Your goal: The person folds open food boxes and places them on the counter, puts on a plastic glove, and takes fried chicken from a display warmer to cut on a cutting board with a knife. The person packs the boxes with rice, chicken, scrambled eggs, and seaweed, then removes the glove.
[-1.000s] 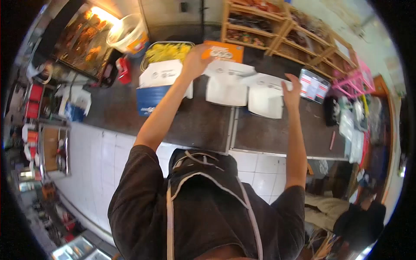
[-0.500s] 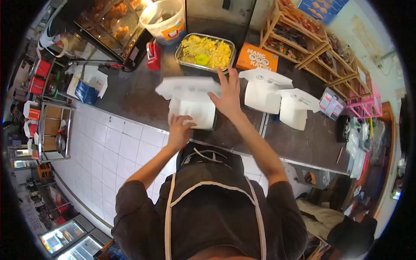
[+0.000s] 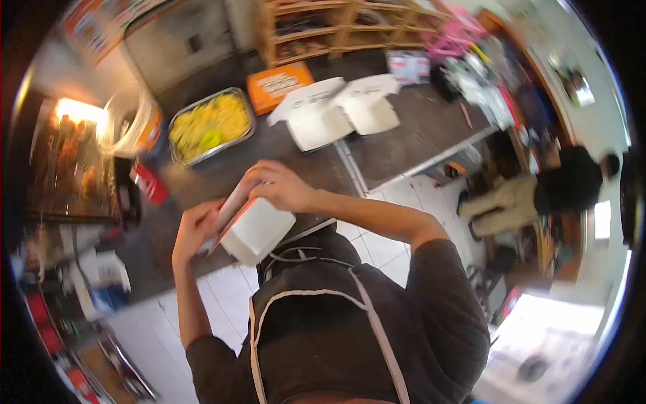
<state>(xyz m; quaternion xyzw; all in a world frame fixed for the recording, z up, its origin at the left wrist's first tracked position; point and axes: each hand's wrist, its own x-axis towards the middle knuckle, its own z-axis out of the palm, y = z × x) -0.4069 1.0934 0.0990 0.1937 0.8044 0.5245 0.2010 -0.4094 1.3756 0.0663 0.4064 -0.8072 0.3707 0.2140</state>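
A white paper takeout box [image 3: 261, 230] with an orange edge is tilted at the counter's front edge, close to my apron. My left hand [image 3: 195, 232] grips its left side, fingers bent over the flap. At the far end, my right hand [image 3: 282, 187] has curled fingers pinching the same flap. Whether the box touches the counter I cannot tell. Beyond my hands, a metal tray [image 3: 252, 128] holds yellow food with a green piece on top. Two open white takeout boxes [image 3: 315, 130] [image 3: 371, 117] stand side by side to the right.
An orange box [image 3: 279, 87] lies behind the open boxes, below a wooden rack [image 3: 340, 34]. Left of the tray are a white bucket [image 3: 131, 124], a red object [image 3: 149, 183] and a lit food display [image 3: 74, 161]. Another person [image 3: 568, 182] stands at far right.
The takeout box has gone from sitting open to being tilted on its side. My left hand has moved to its left side, and my right hand has come down onto its flap. The view has turned.
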